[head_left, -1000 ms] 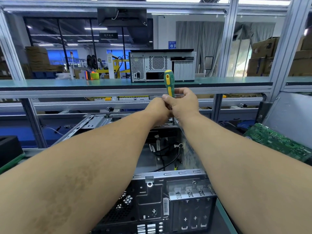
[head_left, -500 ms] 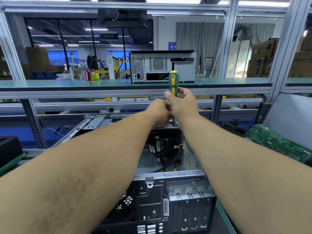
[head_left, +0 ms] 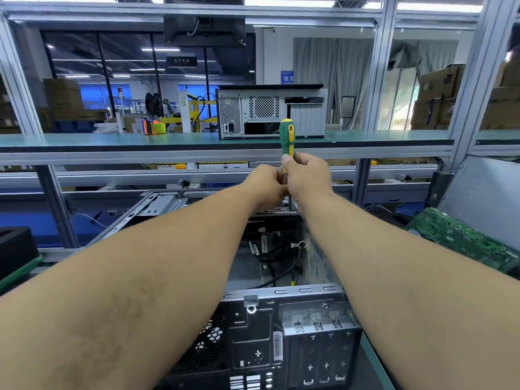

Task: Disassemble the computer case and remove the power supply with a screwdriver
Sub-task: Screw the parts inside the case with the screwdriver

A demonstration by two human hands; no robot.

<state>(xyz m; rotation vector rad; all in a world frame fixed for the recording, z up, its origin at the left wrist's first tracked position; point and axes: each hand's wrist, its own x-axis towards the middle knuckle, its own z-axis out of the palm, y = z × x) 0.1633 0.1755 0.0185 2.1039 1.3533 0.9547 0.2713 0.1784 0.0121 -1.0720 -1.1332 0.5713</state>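
Observation:
An open computer case (head_left: 281,294) lies on the bench below me, its rear panel nearest, cables visible inside. My right hand (head_left: 308,175) grips the lower part of a green and yellow screwdriver (head_left: 287,136), held upright over the far end of the case. The shaft runs down behind my hands to the far case frame. My left hand (head_left: 264,185) is curled beside the right one at the shaft; what its fingers hold is hidden. The power supply is not identifiable.
A green circuit board (head_left: 464,240) leans at the right against a grey panel (head_left: 489,190). A second computer case (head_left: 270,111) stands on the green shelf (head_left: 84,140) behind. A black tray (head_left: 14,249) sits at the left. Aluminium frame posts surround the bench.
The screwdriver handle first shifted slightly right and down, then came back a little left. Both hands stayed together over the far end of the case.

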